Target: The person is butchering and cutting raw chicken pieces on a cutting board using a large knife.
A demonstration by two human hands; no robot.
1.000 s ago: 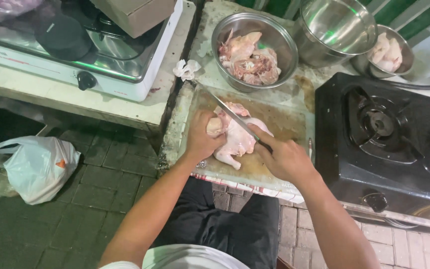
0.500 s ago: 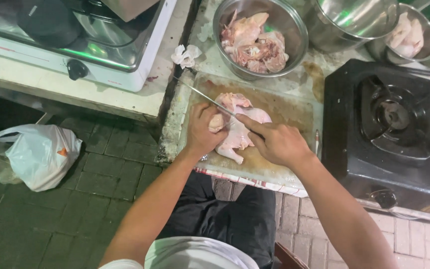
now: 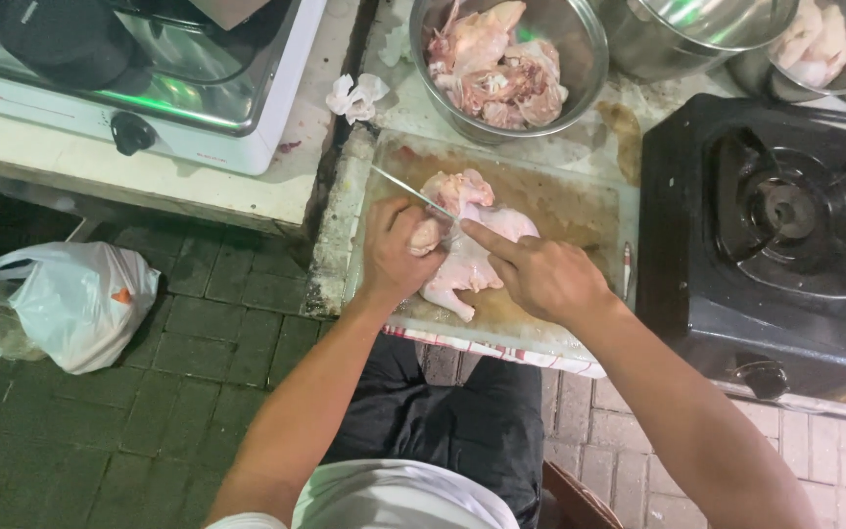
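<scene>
A raw, pale chicken piece (image 3: 464, 257) lies on a stained wooden cutting board (image 3: 560, 206). My left hand (image 3: 396, 250) grips the chicken's left side and holds it down. My right hand (image 3: 540, 276) is closed around a knife handle, index finger stretched along the spine. The thin knife blade (image 3: 411, 194) slants up and to the left across the top of the chicken. The handle is hidden inside my fist.
A steel bowl of cut raw chicken (image 3: 501, 59) stands just behind the board. Further right are a large steel bowl (image 3: 687, 34) and another bowl of chicken (image 3: 815, 44). A black gas burner (image 3: 775, 216) sits right; a white stove (image 3: 139, 88) left. A white plastic bag (image 3: 75, 304) lies on the paved floor.
The knife blade has drawn down and left across the chicken, with my right hand sliding closer to my left. The view has shifted nearer to the board.
</scene>
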